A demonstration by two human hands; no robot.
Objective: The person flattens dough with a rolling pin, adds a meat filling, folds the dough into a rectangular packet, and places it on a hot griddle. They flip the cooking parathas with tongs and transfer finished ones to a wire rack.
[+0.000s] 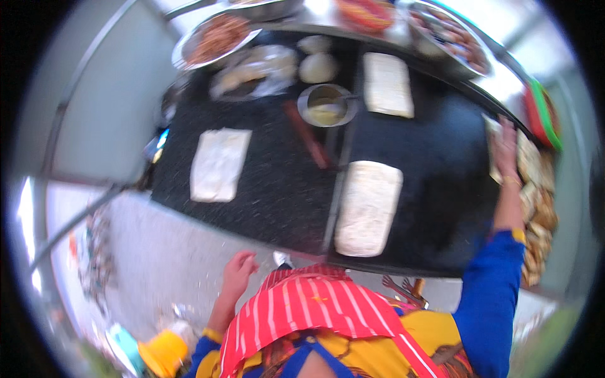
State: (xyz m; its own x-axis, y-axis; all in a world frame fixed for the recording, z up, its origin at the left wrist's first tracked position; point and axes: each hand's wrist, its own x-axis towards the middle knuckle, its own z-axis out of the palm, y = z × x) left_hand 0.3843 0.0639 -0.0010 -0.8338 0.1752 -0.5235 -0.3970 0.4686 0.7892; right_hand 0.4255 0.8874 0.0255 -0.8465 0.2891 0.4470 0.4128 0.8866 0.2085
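Note:
My right hand [506,146] is stretched out at the far right, resting on or beside a pale flatbread [492,149] at the edge of a black griddle [435,165]. Blur hides the exact contact. My left hand [240,271] hangs in the air in front of the near edge, fingers loosely curled; whether it holds something is hidden. A long rectangular flatbread [369,208] lies on the griddle near me, with a smaller one [388,85] farther back. On the black worktop [264,189] to the left lies a whiter sheet of dough [220,165].
A metal bowl of yellowish liquid [326,106] stands mid-table beside a dark red stick [307,134]. Behind are dough balls [317,67], a plastic bag [279,64] and a bowl of reddish food [217,40]. Browned flatbreads [539,212] line the right edge, below a red-and-green basket [543,113].

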